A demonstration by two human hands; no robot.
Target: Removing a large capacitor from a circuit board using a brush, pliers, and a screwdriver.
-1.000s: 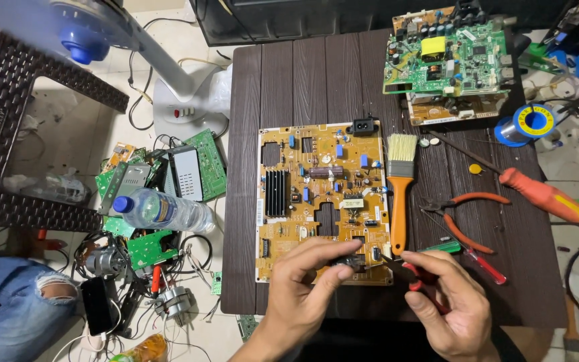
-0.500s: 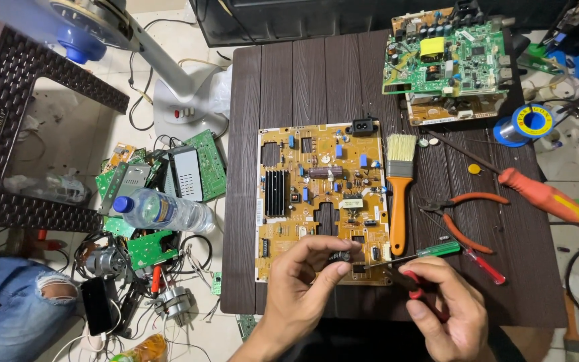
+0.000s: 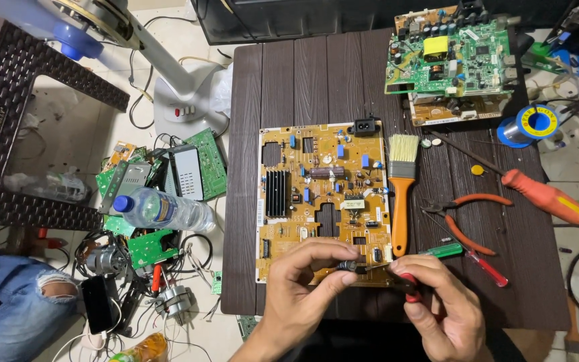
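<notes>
Slats of dark brown wood form the small table (image 3: 289,87), which carries a yellow circuit board (image 3: 323,201), an orange-handled brush (image 3: 401,194), orange pliers (image 3: 467,214), an orange screwdriver (image 3: 547,198) and a green board (image 3: 450,50). At the near edge the left hand (image 3: 303,288) pinches a small dark component (image 3: 347,266), perhaps a capacitor, while the right hand (image 3: 437,308) grips a red-handled tool (image 3: 407,281). Boards, a water bottle (image 3: 162,209) and cables litter the tiled floor (image 3: 68,127)

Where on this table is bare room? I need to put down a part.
Free: the dark table strip above the yellow board, and the narrow band left of it. Crowded: right of the brush, with pliers, screwdriver, solder spool and green board.
</notes>
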